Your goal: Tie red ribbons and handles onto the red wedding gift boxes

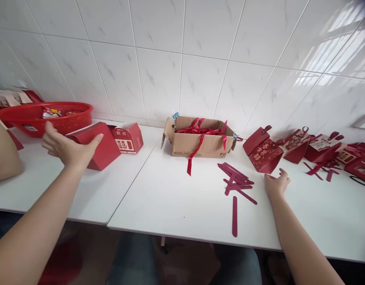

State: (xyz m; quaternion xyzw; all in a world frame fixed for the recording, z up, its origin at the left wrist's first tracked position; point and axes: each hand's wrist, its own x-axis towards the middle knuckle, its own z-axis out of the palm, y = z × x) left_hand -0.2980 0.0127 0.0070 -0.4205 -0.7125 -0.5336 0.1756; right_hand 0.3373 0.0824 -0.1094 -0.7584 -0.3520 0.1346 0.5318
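My left hand [70,149] is in front of a plain red gift box [107,148] on the left part of the table. Its thumb overlaps the box's face, while the spread fingers reach past the box's left side; whether they touch it I cannot tell. Just behind stands a red and cream printed box [128,139]. Over on the right, my right hand [278,183] lies low at the table with fingers apart and nothing in them. Closest to it is a dark red gift box [264,152] with gold lettering and a ribbon loop, leaning at an angle.
A cardboard box [200,145] of red ribbons stands near the wall. Dark red strips [236,180] lie in a loose pile. Several looped gift boxes [322,148] line the far right. A red basin [60,122] with packets and a tan bag [4,154] are left.
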